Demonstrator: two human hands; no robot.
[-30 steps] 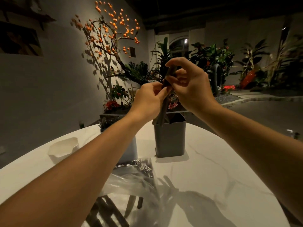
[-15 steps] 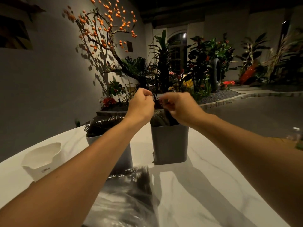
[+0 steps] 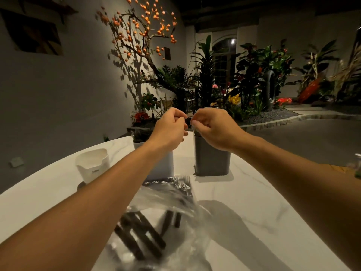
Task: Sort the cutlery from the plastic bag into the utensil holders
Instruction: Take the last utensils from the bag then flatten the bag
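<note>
Cutlery (image 3: pixel 140 234) lies bagged at the bench's near edge: light, stiff, best gripped by handles; both hands' fingers (image 3: pixel 180 119) pinch something small, unclear.

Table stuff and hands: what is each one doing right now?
left hand: raised, fingers curled; grip unclear.
right hand: raised over the grey holder, fingers curled; grip unclear.
grey holder: upright, dark cutlery inside.
white holder: upright, dark cutlery inside.
white cup: upright.
plastic bag: lying flat, dark cutlery still inside.
</note>
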